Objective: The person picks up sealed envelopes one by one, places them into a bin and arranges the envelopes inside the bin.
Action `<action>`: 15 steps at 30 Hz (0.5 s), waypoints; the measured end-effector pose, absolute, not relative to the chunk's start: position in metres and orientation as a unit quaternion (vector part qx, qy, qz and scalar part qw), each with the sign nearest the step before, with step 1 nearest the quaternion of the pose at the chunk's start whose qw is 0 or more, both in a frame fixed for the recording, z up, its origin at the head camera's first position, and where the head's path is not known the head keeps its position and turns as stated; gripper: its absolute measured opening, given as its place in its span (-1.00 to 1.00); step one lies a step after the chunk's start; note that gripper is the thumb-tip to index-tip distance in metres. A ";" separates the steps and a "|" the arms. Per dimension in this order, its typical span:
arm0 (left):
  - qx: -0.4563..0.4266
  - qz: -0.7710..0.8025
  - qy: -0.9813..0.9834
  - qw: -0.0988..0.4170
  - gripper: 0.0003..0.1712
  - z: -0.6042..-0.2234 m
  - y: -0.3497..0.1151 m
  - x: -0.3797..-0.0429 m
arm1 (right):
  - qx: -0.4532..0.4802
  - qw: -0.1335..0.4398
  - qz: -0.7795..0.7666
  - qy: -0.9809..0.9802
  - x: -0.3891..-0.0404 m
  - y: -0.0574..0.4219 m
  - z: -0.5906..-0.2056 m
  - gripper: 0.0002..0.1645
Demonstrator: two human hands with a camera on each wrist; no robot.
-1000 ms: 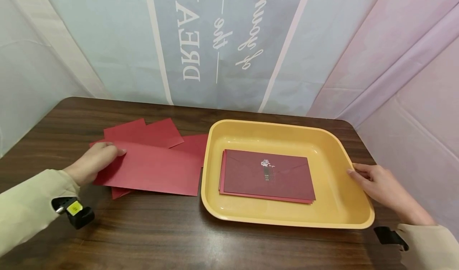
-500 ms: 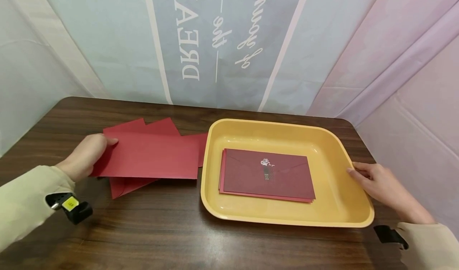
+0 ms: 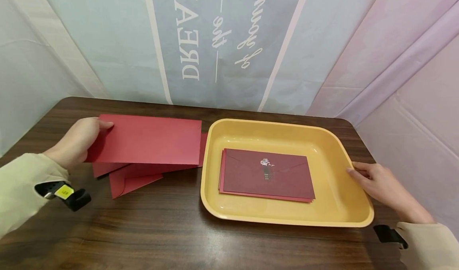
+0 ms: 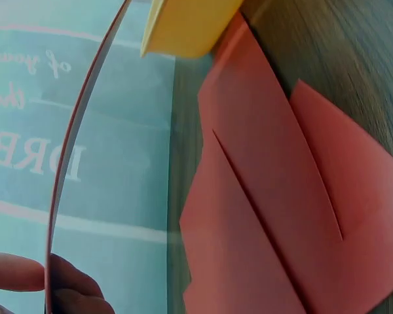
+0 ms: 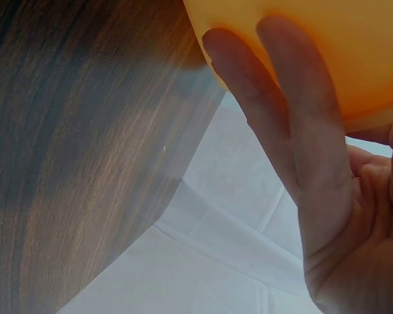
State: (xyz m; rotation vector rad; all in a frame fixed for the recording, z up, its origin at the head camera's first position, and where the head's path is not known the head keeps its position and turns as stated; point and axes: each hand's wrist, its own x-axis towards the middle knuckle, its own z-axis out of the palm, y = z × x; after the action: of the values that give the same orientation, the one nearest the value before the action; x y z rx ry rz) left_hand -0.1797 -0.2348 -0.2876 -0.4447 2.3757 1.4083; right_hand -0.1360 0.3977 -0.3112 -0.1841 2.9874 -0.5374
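Observation:
My left hand point(image 3: 78, 139) pinches a red envelope point(image 3: 152, 140) by its left end and holds it raised over other red envelopes point(image 3: 134, 182) on the table. In the left wrist view the held envelope point(image 4: 71, 134) appears edge-on between thumb and fingers, slightly bowed, apart from the envelopes point(image 4: 275, 150) below. At the right, my right hand point(image 3: 383, 188) grips the rim of a yellow tray point(image 3: 287, 223), thumb over the rim. The right wrist view has two long fingers point(image 5: 308, 98) against the tray's outer wall. A dark red envelope point(image 3: 244, 172) tops a stack inside the tray.
The dark wood-grain table point(image 3: 172, 238) ends at a back edge beneath a printed cloth backdrop point(image 3: 229, 43). The tray's left side stands close to the loose envelopes. Pale cloth point(image 3: 426, 114) hangs at the right.
My left hand has raised the red envelope and moved it away toward the back of the table, uncovering more of the envelopes beneath. The right hand and tray look almost unchanged.

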 end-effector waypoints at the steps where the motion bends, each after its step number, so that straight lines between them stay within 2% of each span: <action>1: -0.152 0.498 0.836 0.173 -0.68 -0.287 -0.233 -0.180 | -0.060 0.051 -0.177 0.981 -0.136 0.398 -0.311 -0.48; 8: -0.119 0.479 0.852 0.175 -0.27 -0.285 -0.210 -0.180 | -0.059 0.053 -0.173 0.982 -0.136 0.397 -0.310 -0.47; 15: -0.107 0.484 0.848 0.188 -0.26 -0.284 -0.189 -0.181 | -0.060 0.053 -0.178 0.981 -0.136 0.397 -0.310 -0.48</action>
State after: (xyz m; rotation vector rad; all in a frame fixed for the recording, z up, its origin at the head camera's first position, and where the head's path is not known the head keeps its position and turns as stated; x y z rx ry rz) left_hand -0.1811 -0.1895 -0.2844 -0.3006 2.3861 1.3626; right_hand -0.1357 0.3973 -0.3102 -0.1820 2.9811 -0.5401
